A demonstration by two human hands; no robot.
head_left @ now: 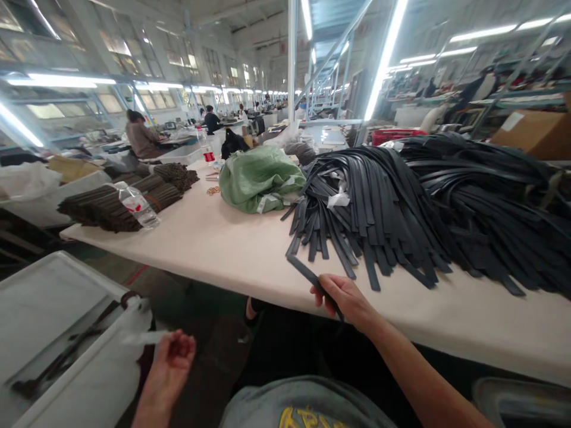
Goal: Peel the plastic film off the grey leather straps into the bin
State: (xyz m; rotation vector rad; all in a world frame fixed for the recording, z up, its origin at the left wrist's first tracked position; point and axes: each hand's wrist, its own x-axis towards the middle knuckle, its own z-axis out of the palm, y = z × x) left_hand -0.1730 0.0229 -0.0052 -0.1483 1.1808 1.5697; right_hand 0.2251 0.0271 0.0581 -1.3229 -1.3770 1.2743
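My right hand [336,295] is closed around a flat black strap [302,268] at the table's front edge. One end of the strap points up and left over the tabletop, and the other end hangs below my hand. A large heap of similar black straps [370,202] lies just beyond it. Low on the left, my left hand [176,352] has its fingers curled around the end of a thin white strip [149,337], blurred by motion. The strip reaches toward a white plastic bundle [136,312] on the rim of a bin.
The pale table [200,249] bears a green sack [259,178], a water bottle [137,205] and bundles of dark brown strips [104,205]. A white bin [66,356] with dark strips inside stands at lower left. A cardboard box [535,134] is far right. Other people sit farther back.
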